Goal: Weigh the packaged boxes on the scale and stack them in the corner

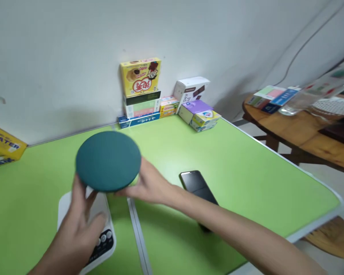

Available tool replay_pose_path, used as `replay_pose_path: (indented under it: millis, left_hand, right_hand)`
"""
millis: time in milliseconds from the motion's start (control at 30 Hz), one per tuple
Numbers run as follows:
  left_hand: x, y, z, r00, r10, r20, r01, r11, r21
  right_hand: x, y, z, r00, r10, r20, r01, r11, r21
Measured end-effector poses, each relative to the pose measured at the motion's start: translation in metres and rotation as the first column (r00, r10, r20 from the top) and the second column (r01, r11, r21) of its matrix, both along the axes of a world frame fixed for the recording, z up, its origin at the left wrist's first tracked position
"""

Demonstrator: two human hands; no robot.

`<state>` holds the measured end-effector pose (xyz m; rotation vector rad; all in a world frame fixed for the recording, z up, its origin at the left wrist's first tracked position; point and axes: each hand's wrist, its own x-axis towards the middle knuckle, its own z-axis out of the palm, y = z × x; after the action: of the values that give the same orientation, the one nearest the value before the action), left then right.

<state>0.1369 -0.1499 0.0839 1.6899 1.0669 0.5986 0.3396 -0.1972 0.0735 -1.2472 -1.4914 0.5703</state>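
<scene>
A dark green round, flat-topped object (109,161) is held up above the table between my two hands; its underside is hidden, so I cannot tell whether it is a lid or a plate. My left hand (77,229) grips its near left edge, fingers under the rim and thumb lower down. My right hand (149,183) holds the right edge, partly hidden behind it. Below my left hand lies a white kitchen scale (63,208) with a black button panel, partly covered by the hand. A black smartphone (196,185) lies on the table, with my right forearm crossing over it.
The green folding table (263,191) has a metal seam. Stacked boxes with a yellow snack box (141,78) stand against the wall, beside a white box (190,89) and a purple-yellow box (200,114). A yellow box (5,145) sits far left, a wooden table (306,133) at right.
</scene>
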Motion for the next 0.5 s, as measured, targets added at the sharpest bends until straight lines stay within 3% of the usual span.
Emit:
replay_pose_path:
  millis: [67,167,333,500]
  left_hand:
    - [0.061,-0.005,0.009,0.989,-0.128,0.079,0.129,0.992,-0.002]
    - [0.159,0.006,0.001,0.934,-0.317,0.167,0.319,0.948,0.012]
    - [0.295,0.039,-0.033,0.905,-0.312,0.288,0.312,0.949,0.049]
    - [0.385,0.079,-0.055,0.890,-0.248,0.382,0.256,0.966,0.029]
  right_hand:
    - [0.042,-0.015,-0.007,0.989,-0.146,0.005,0.146,0.989,-0.007]
    - [0.103,-0.024,-0.030,0.926,-0.376,0.013,0.376,0.925,-0.057]
    - [0.191,-0.004,-0.070,0.769,-0.639,-0.014,0.638,0.769,-0.026]
    - [0.249,0.036,-0.085,0.611,-0.792,0.011,0.791,0.609,-0.055]
